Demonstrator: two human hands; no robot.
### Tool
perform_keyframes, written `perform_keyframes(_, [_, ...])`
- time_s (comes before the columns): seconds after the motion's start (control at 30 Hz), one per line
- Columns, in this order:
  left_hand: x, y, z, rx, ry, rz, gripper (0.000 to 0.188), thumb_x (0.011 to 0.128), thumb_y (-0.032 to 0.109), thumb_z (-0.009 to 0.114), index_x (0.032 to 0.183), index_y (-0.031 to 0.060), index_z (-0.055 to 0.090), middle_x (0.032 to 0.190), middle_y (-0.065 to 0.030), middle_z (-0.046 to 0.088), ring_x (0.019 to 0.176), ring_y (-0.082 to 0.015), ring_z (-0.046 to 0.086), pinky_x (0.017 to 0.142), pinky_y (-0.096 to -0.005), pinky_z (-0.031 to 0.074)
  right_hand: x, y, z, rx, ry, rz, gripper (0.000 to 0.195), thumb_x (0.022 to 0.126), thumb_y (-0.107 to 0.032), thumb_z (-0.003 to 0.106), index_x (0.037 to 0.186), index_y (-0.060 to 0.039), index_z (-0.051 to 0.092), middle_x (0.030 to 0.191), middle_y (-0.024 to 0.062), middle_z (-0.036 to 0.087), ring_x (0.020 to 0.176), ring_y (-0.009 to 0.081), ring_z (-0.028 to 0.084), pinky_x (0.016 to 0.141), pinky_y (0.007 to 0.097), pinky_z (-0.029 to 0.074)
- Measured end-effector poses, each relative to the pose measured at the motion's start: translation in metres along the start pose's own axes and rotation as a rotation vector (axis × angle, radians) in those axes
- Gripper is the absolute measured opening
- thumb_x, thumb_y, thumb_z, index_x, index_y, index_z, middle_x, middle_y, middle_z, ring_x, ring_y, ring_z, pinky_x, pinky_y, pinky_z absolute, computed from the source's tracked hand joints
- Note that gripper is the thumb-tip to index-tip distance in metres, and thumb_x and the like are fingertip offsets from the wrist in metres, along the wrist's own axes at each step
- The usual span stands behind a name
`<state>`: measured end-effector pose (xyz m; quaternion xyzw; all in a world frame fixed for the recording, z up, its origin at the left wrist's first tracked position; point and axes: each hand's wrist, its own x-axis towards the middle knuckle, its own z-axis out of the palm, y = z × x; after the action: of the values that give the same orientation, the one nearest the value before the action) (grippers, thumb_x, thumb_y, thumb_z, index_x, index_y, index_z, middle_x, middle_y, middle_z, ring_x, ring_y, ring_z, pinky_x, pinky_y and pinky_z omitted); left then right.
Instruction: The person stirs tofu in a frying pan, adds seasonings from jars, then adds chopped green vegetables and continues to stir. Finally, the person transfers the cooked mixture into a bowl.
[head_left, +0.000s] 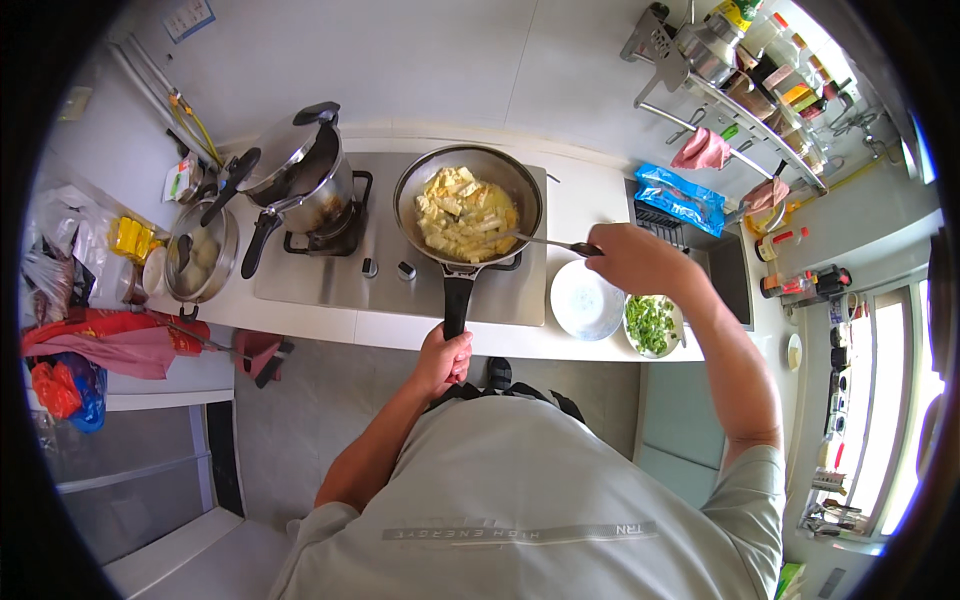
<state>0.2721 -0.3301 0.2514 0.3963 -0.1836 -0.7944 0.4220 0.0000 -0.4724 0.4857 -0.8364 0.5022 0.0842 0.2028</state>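
My left hand (442, 358) is closed around the black handle of a frying pan (458, 296) on the right burner of the stove. In the pan lie pale yellow chunks, perhaps tofu or egg, in yellowish liquid (465, 214). My right hand (634, 259) grips the dark handle of a metal spatula or spoon (551, 241), whose far end is down among the food at the pan's right side. Below and left of my right hand stands a white bowl (587, 301), with no food seen in it. Beside it is a bowl of chopped green vegetables (651, 325).
A pressure cooker (304, 180) with its lid tilted stands on the left burner. Further left is a lidded pot (201, 259). A blue plastic package (679, 196) lies by the sink (731, 277). A wall rack (739, 112) holds jars and bottles at the upper right.
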Motion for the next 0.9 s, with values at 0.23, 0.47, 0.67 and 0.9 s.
perform_keyframes(0.23, [-0.063,0.063,0.063,-0.053,-0.059,-0.027,0.019,0.099,0.024,0.065,0.093,0.0145,0.049,0.069,0.0064,0.046,0.049,-0.0032,0.040,0.044,-0.0217,0.035,-0.016,-0.008,-0.048,-0.115,-0.077,-0.081,0.030,0.094,-0.026,0.064,0.101,0.0010,0.074,0.092,0.0213,0.070,0.089,0.0356,0.068,0.080,0.0432,0.053])
perform_keyframes(0.47, [-0.074,0.103,0.079,-0.016,-0.107,0.006,0.027,0.099,0.021,0.062,0.079,0.0122,0.046,0.063,0.0037,0.044,0.045,-0.0075,0.041,0.040,-0.0266,0.035,-0.016,-0.038,-0.054,0.004,0.013,0.127,0.030,0.098,-0.027,0.061,0.103,0.0006,0.071,0.076,0.0188,0.069,0.062,0.0343,0.066,0.059,0.0420,0.053])
perform_keyframes(0.67, [-0.097,0.056,0.052,0.079,-0.063,-0.024,0.020,0.099,0.022,0.063,0.093,0.0125,0.047,0.062,0.0037,0.043,0.044,-0.0066,0.039,0.039,-0.0263,0.033,-0.072,-0.041,0.036,0.177,0.175,0.043,0.027,0.098,-0.024,0.056,0.094,0.0004,0.067,0.089,0.0250,0.067,0.087,0.0467,0.062,0.078,0.0536,0.048])
perform_keyframes(0.9, [-0.057,0.041,0.038,0.042,-0.045,0.052,0.021,0.098,0.020,0.064,0.096,0.0099,0.046,0.067,0.0024,0.047,0.046,-0.0069,0.042,0.041,-0.0258,0.037,-0.088,-0.049,0.057,0.357,0.204,0.148,0.022,0.096,-0.020,0.061,0.098,0.0006,0.066,0.084,0.0249,0.066,0.084,0.0466,0.062,0.073,0.0512,0.049])
